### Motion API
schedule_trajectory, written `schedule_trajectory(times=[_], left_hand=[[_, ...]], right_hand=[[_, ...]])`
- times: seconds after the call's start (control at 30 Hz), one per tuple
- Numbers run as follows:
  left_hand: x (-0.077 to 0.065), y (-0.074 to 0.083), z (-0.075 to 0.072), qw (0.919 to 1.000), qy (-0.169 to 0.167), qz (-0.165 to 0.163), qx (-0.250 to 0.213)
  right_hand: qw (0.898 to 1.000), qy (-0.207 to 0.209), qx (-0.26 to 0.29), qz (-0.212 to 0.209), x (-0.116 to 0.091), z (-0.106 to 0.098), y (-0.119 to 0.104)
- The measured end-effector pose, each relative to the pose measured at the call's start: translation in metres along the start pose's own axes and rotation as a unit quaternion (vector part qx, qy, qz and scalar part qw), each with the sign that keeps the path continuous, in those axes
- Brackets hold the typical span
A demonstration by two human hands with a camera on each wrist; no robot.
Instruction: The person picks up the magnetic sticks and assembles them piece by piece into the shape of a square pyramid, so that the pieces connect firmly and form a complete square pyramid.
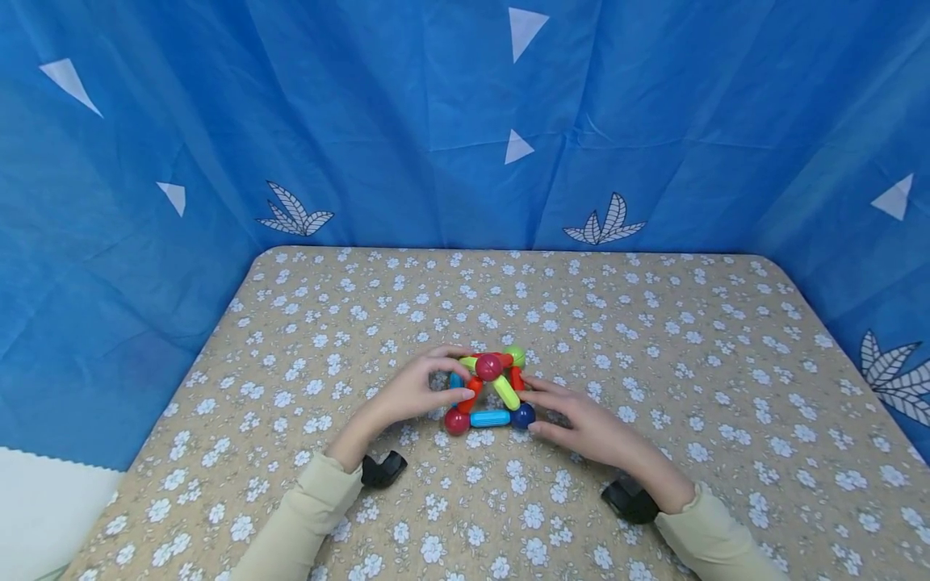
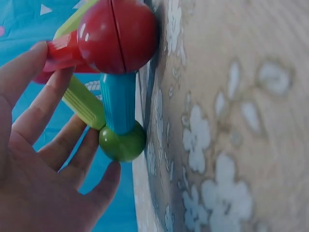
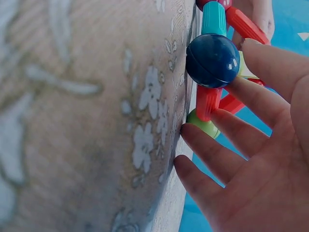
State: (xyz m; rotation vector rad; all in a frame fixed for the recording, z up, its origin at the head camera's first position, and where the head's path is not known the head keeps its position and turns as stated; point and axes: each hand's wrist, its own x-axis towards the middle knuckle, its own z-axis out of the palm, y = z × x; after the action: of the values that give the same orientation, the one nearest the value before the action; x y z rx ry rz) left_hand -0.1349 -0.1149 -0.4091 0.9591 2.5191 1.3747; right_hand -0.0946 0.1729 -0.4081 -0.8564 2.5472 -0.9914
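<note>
Between the hands, a pyramid of magnetic building sticks and balls stands on the table. A red ball [image 1: 488,367] tops it, with a red stick [image 1: 471,394] and a yellow-green stick [image 1: 506,393] sloping down. Along the front base, a blue stick [image 1: 490,418] joins another red ball [image 1: 457,422] to a navy ball [image 1: 522,416]. My left hand [image 1: 417,391] pinches the sloping red stick between thumb and index finger; its other fingers spread along the left side near a green ball [image 2: 122,141]. On the right, my right hand [image 1: 581,420] has its nearly straight fingers at the navy ball and side sticks.
A beige cloth with white flowers [image 1: 436,500] covers the table [image 1: 327,307]. Blue curtains [image 1: 465,121] with white triangles and leaf prints hang behind and at both sides. Black wrist straps [image 1: 630,499] sit on both wrists.
</note>
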Motion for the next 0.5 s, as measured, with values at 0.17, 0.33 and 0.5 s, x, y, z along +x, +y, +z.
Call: schedule_trajectory(times=[0.17,0.33,0.5], left_hand=[[0.001,0.001,0.003,0.9999,0.009,-0.011,0.008],[0.000,-0.001,0.001,0.9999,0.016,0.002,0.001],[-0.009,-0.006,-0.018,0.9980,0.051,-0.002,0.037]], right_hand=[[1.000,0.000,0.000,-0.004,0.000,0.000,-0.001],[1.000,0.000,0.001,-0.001,-0.001,0.000,0.000],[0.999,0.025,-0.023,0.016,-0.007,-0.008,0.007]])
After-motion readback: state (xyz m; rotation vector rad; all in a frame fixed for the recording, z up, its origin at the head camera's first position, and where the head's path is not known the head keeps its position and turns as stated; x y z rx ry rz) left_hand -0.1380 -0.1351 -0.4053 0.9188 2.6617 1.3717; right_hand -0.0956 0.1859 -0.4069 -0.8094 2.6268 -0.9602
